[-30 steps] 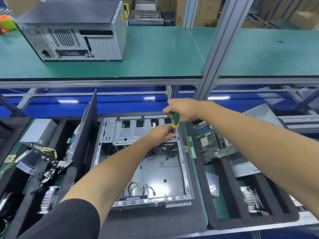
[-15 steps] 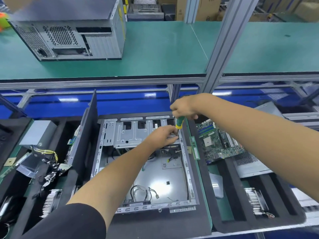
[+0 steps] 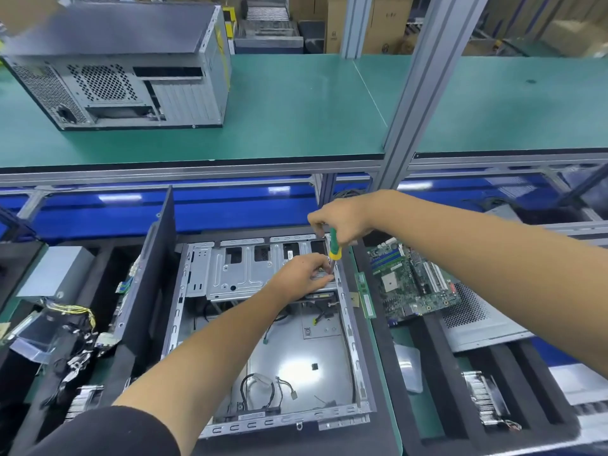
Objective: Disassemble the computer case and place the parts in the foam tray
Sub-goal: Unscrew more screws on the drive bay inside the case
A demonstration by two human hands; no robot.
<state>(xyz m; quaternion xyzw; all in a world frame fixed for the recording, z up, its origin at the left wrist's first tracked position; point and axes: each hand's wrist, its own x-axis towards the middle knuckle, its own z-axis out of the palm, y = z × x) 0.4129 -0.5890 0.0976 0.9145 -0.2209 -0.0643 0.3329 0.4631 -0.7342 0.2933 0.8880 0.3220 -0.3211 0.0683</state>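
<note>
An opened grey metal computer case [image 3: 273, 373] lies flat on its side on a dark mat in the middle of a workbench, its bare steel floor showing with a few loose black cables [image 3: 260, 391] near the front edge. Across the far end of the case sits a silver sheet-metal drive cage [image 3: 237, 271]. The right hand [image 3: 342, 218] reaches in from the right, its fingers curled round the top of a screwdriver with a green and yellow handle [image 3: 334, 246], held nearly upright with the tip down at the cage's right end. The left hand [image 3: 301, 274] reaches in from below and rests on the same end of the cage, its fingertips pinching close around the screwdriver's tip; whether they hold a screw cannot be told. To the right lies a black foam tray [image 3: 424, 343] whose compartments hold a green motherboard [image 3: 411, 278], a perforated grey metal panel [image 3: 477, 320] and a finned heatsink [image 3: 487, 399]. A narrow green memory stick [image 3: 365, 294] lies between the case and the tray. On the left, a dark side panel [image 3: 154, 268] stands upright against the case, with a grey power supply box [image 3: 56, 271] and tangled wires [image 3: 69, 324] beyond. On the raised green shelf [image 3: 296, 103] behind stands a second, closed grey computer tower [image 3: 125, 67].
</note>
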